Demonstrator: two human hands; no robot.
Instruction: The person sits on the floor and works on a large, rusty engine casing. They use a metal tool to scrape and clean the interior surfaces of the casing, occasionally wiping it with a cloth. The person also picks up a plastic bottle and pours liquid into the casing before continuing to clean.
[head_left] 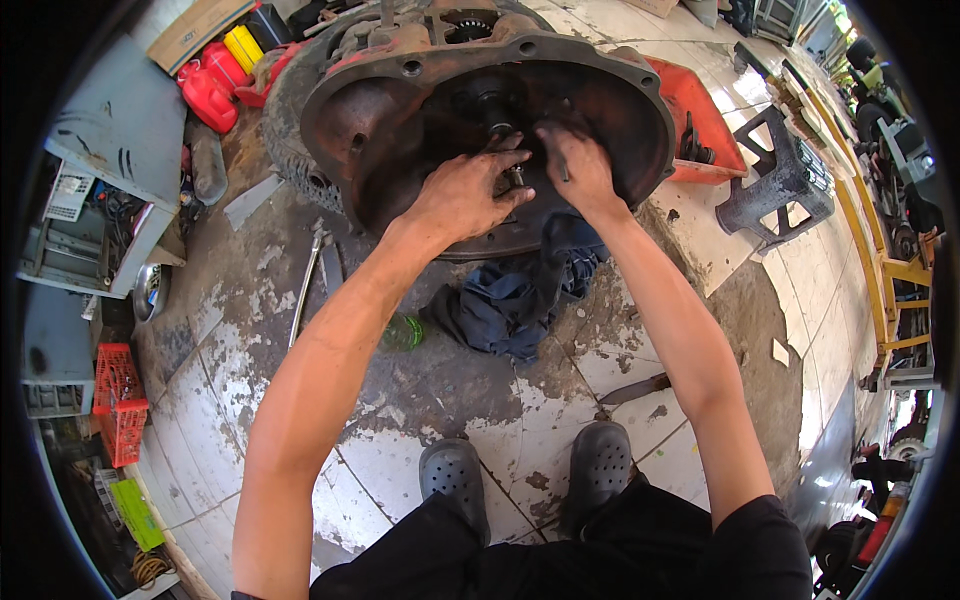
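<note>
Both of my hands reach into the bell-shaped mouth of a rusty, greasy gearbox housing. A dark shaft sticks out from the middle of its hollow. My left hand, just below the shaft end, has its fingers curled around a small shiny bolt-like metal part. To the right of the shaft is my right hand, fingers bent in and blackened with grease; what they hold is hard to make out against the dark interior. A crumpled dark blue cloth hangs over the housing's lower rim onto the floor.
A long metal wrench handle and a green bottle lie left of the cloth. A blade-like tool is near my right foot. A red tray and a dark plastic stool stand right; red jugs stand far left.
</note>
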